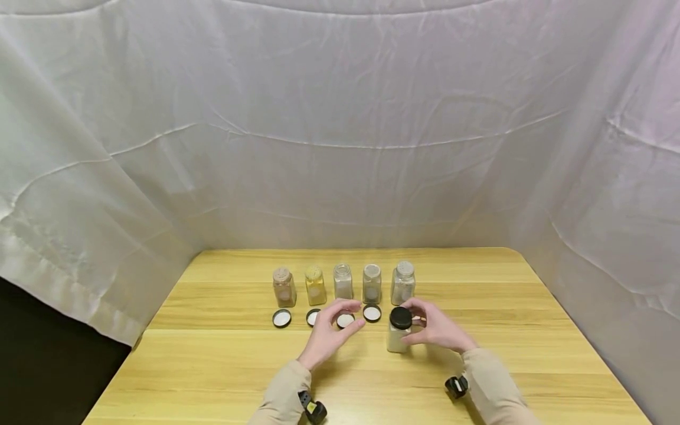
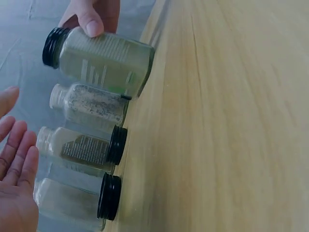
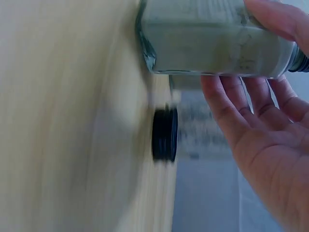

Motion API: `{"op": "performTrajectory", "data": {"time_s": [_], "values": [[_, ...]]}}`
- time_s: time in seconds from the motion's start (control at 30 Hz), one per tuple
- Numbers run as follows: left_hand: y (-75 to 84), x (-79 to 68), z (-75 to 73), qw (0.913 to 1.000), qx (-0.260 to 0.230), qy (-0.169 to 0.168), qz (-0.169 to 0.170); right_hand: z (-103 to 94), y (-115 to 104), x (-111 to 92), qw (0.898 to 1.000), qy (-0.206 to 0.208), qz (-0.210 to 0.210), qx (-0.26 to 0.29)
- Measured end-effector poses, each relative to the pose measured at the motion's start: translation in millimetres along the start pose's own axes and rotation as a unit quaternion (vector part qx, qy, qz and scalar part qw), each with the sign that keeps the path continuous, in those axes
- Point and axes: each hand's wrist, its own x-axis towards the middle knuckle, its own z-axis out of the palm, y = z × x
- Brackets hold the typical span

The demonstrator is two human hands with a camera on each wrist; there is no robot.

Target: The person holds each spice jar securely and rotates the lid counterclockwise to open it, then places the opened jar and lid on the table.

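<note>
My right hand (image 1: 438, 327) grips a square glass jar (image 1: 397, 339) with a black screw lid (image 1: 401, 317) on it. In the right wrist view the thumb lies on one side of the jar (image 3: 212, 43) and the fingers on another. The pale contents show through the glass. To the left, my left hand (image 1: 329, 330) is held over the table with fingers and thumb apart, holding nothing. It partly covers two upturned black lids, one of them with a white liner (image 1: 345, 320). In the left wrist view the left palm (image 2: 17, 193) is beside the uncapped jars.
Behind the hands stands a row of lidless jars, among them a brownish one (image 1: 284, 289), a yellow one (image 1: 316, 287) and a speckled one (image 1: 403, 284). More upturned lids (image 1: 281, 319) lie before them on the wooden table (image 1: 212, 354). A grey curtain (image 1: 340, 177) hangs behind.
</note>
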Motion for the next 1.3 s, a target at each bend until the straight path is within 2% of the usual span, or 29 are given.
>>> {"op": "performTrajectory", "data": {"time_s": [0.13,0.33,0.37,0.53,0.6,0.83,1.0,1.17,1.3], "values": [[3.7,1.0,0.8,0.9998,-0.008,0.007,0.014,14.5,-4.9,8.9,1.000,-0.008,0.000,0.015],[9.1,1.9,1.8,0.9997,-0.013,-0.003,0.020,34.3,-11.3,20.3,1.000,-0.004,0.011,0.017],[14.2,1.7,1.9,0.9998,-0.011,-0.004,0.018,36.9,-11.8,21.8,1.000,-0.003,0.015,0.017],[14.6,2.7,2.5,0.9996,0.008,-0.016,0.023,48.3,-12.9,28.6,1.000,0.000,0.024,0.017],[9.2,3.7,3.0,0.9990,0.022,-0.023,0.030,50.9,-13.6,30.2,1.000,-0.001,0.020,0.022],[7.8,6.0,4.1,0.9935,0.058,-0.065,0.074,53.9,-11.5,31.5,0.999,0.004,0.018,0.028],[10.6,4.8,3.9,0.9905,0.071,-0.091,0.075,55.1,-9.8,31.1,0.999,0.007,0.013,0.030],[12.7,5.5,4.3,0.9892,0.077,-0.095,0.081,56.2,-9.2,30.9,0.999,0.012,0.006,0.034],[13.0,6.6,4.5,0.9850,0.108,-0.100,0.090,56.6,-9.9,30.7,0.999,0.014,0.001,0.038]]}}
